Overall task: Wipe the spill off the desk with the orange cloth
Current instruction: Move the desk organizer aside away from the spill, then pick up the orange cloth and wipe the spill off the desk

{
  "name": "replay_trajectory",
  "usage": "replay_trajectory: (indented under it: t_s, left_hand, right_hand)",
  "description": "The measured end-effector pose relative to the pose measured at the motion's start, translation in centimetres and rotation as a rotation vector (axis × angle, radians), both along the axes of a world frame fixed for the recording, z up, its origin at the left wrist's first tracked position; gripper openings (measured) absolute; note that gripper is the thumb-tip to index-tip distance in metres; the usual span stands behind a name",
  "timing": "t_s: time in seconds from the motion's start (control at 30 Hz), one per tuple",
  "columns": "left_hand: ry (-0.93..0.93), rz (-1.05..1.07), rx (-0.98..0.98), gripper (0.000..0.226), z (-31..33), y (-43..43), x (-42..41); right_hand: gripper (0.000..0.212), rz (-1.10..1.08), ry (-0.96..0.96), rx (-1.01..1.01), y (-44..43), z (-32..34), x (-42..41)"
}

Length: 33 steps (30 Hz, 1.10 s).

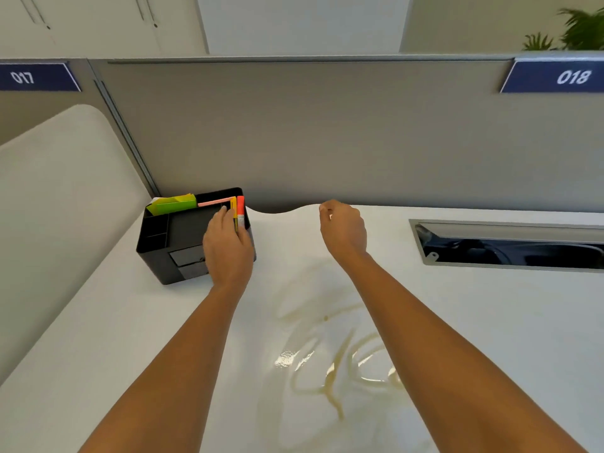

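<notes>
A pale brownish spill (330, 364) spreads in streaks and loops over the white desk (474, 305), between my two forearms. No orange cloth is in view. My left hand (228, 246) grips the right end of a black desk organizer (163, 243), with its fingers over the top edge next to an orange marker (241, 210). Beyond the spill, my right hand (343, 227) hovers near the desk's back edge with its fingers curled in. I see nothing in it.
The organizer holds green notes (173, 204) and stands at the back left against a grey partition (327, 132). An open cable slot (510, 243) is cut into the desk at the back right. A neighbouring white desk (58, 197) lies to the left.
</notes>
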<state>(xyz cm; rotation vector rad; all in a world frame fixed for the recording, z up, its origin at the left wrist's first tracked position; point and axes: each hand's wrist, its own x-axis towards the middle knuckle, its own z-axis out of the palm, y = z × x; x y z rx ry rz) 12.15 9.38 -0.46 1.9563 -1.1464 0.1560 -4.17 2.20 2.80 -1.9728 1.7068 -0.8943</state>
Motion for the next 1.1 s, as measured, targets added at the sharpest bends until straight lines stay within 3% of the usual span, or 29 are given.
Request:
replay_trajectory:
  t_s: [0.27, 0.47, 0.8, 1.1]
  left_hand:
    - [-0.106, -0.322, 0.338, 0.048, -3.2, -1.6, -8.7]
    - [-0.188, -0.441, 0.499, 0.05, -6.2, -2.5, -12.7]
    - [-0.18, -0.455, 0.486, 0.05, -9.3, -3.6, -13.7]
    - [-0.173, -0.472, 0.48, 0.05, -9.4, -3.6, -13.9]
  right_hand:
    - [0.028, -0.139, 0.179, -0.083, -1.0, -2.1, -14.1]
    - [0.026, -0.298, 0.18, -0.07, -0.5, -4.8, -23.5]
    - [0.034, -0.519, 0.225, 0.062, -0.5, -8.1, -32.5]
    - [0.033, -0.562, 0.245, 0.045, -1.1, -10.0, -35.8]
